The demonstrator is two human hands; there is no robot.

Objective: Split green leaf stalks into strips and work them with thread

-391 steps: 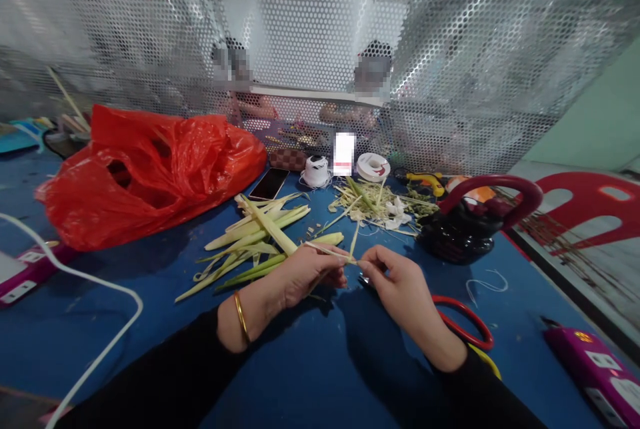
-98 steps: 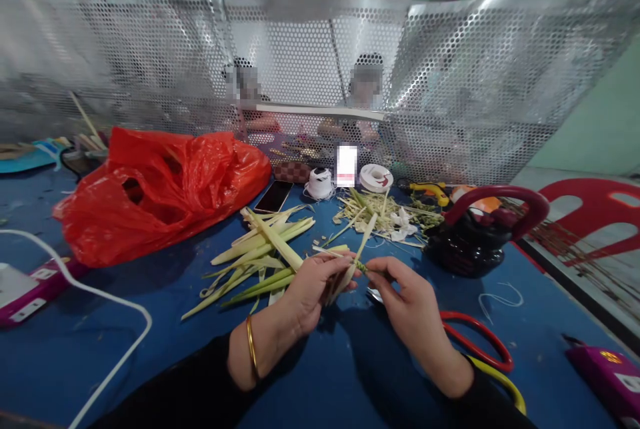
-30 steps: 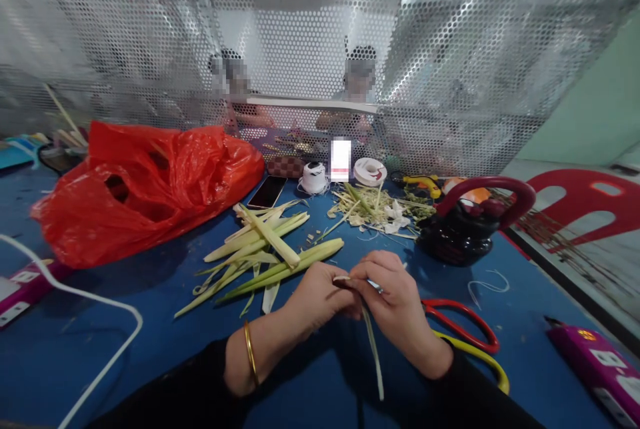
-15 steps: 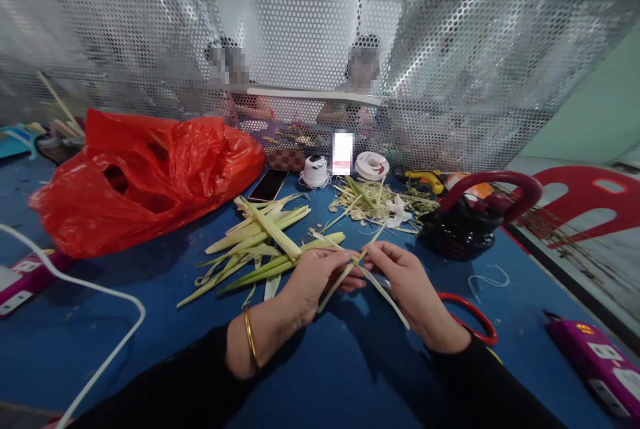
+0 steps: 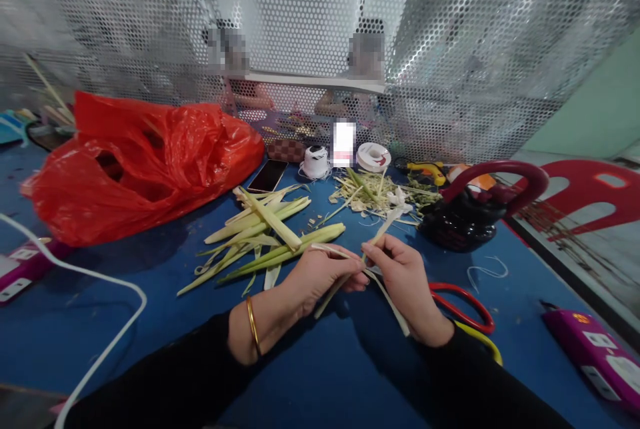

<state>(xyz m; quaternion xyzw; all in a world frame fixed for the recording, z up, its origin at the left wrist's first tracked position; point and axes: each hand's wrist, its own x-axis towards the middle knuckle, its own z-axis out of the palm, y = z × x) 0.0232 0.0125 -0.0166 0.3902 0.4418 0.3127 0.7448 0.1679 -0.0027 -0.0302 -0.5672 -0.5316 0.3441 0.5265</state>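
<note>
My left hand (image 5: 320,276) and my right hand (image 5: 403,276) meet over the blue table (image 5: 175,336), both pinched on thin pale leaf strips (image 5: 387,296) that cross between them. One strip runs up toward the scrap heap, another hangs down past my right wrist. A gold bangle (image 5: 251,322) circles my left wrist. Behind my left hand lies a pile of green and pale leaf strips (image 5: 265,229). Red-handled scissors (image 5: 463,306) lie just right of my right hand.
A red plastic bag (image 5: 140,162) sits at the left. A dark basket with a maroon handle (image 5: 475,209) stands right, with leaf scraps (image 5: 375,196), thread spools (image 5: 316,161) and a phone (image 5: 267,176) behind. A white cable (image 5: 100,282) crosses left. People sit beyond the perforated metal screen (image 5: 475,56).
Over the last second my hands lifted the strips from a close downward fold, moved apart slightly, and the long strip now points up and away.
</note>
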